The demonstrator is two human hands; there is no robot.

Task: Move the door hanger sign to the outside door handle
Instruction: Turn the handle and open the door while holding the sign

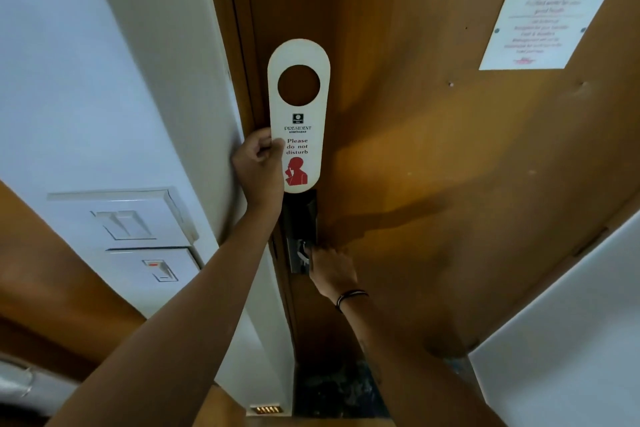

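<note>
While the left hand [258, 163] grips the sign [298, 114], the right hand [330, 269] seemingly touches the lock [300, 236].

Dim, warm indoor light. Brightest area: an amber patch on the door [450, 156], right of the left hand [258, 166]. Soft-edged shadows of both arms fall on the wood right of the right hand [330, 270], so the source sits behind and left of the person. No hard glare; the white sign [298, 114] above the left hand is evenly lit, its print sharp. Notice [545, 26] far upper right of the hands: text blurred, unreadable. Strong wide-angle distortion; wall [86, 97] edges left of the hands bow and lean. Forearms at the bottom edge stretched, soft.
</note>
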